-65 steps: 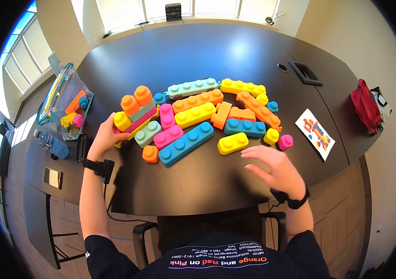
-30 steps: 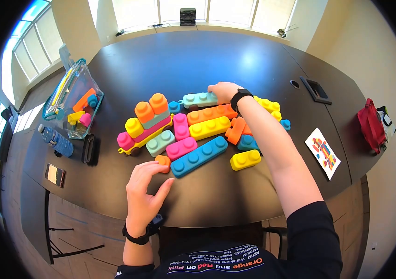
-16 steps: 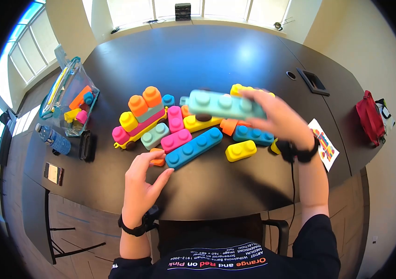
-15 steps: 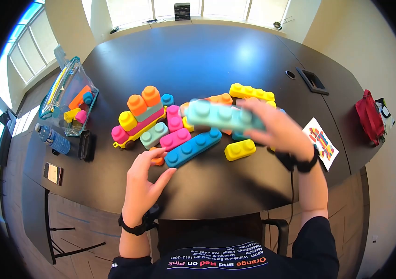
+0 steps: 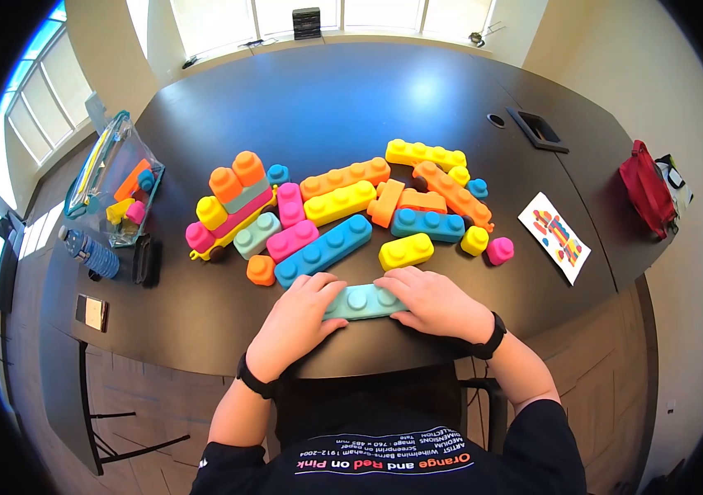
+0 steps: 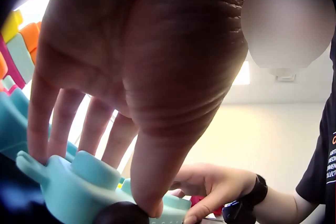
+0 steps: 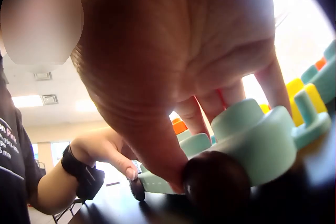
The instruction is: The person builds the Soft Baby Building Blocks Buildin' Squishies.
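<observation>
A light teal wheeled block base (image 5: 360, 302) lies near the table's front edge, studs up. My left hand (image 5: 295, 320) grips its left end, thumb on the near side and fingers over the far side. On its right end, my right hand (image 5: 438, 304) holds it the same way. In the left wrist view, a loop-shaped coupler (image 6: 31, 167) sticks out from the teal base (image 6: 79, 192). A dark wheel (image 7: 216, 182) shows under the base in the right wrist view. Just beyond lie a long blue block (image 5: 323, 252) and a yellow block (image 5: 406, 252).
Many coloured blocks spread behind, with a stacked yellow wheeled base (image 5: 240, 233) at left and an orange wheeled base (image 5: 452, 195) at right. A printed card (image 5: 556, 238) lies at right. At left are a clear bag (image 5: 112, 186), a bottle (image 5: 90, 252) and a phone (image 5: 92, 313).
My right hand has brought the teal base from the back of the blocks down to the table's front edge. My left hand has moved from beside the small orange block and taken its left end.
</observation>
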Demonstrator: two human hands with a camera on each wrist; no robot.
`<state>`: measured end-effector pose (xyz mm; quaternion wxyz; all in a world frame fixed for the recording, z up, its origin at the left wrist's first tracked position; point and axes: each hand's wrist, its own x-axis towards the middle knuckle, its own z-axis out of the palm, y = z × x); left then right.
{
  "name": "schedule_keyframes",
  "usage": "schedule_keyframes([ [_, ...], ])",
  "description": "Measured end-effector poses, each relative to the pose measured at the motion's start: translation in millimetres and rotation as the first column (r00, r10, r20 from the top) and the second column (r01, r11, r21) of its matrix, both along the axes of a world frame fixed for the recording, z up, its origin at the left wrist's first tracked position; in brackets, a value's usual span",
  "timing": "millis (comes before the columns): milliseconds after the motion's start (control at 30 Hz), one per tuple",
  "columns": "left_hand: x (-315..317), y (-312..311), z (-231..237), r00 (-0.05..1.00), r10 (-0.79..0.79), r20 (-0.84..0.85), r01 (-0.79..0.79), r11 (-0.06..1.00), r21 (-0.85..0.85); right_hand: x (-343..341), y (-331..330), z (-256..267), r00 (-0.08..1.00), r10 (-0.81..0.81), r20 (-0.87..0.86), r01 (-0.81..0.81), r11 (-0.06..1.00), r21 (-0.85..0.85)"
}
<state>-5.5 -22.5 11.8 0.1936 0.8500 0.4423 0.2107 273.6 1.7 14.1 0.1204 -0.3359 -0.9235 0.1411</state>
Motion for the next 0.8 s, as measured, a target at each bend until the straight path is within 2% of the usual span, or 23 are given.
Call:
schedule_keyframes([
  [200, -1.2, -3.5, -0.2, 0.999, 0.035, -0.020, -0.036, 0.999, -0.027, 11.1, -6.0, -2.2, 0.996, -0.020, -0.085, 0.023, 0.999, 0.042],
  [267, -2.7, -4.8, 1.4, 0.999, 0.048, -0.025, -0.049, 0.999, -0.021, 16.7, -11.5, 4.5, 0.978, -0.149, -0.143, 0.154, 0.988, 0.023],
  [367, -4.1, -4.8, 4.5, 0.998, 0.052, -0.021, -0.052, 0.998, -0.030, 27.1, -11.3, 0.1, 0.970, -0.191, -0.151, 0.191, 0.982, -0.016],
  [800, -5.3, -5.7, -1.5, 0.997, 0.077, 0.019, -0.076, 0.996, -0.049, 23.8, -10.9, -4.2, 0.956, -0.217, -0.198, 0.212, 0.976, -0.046],
])
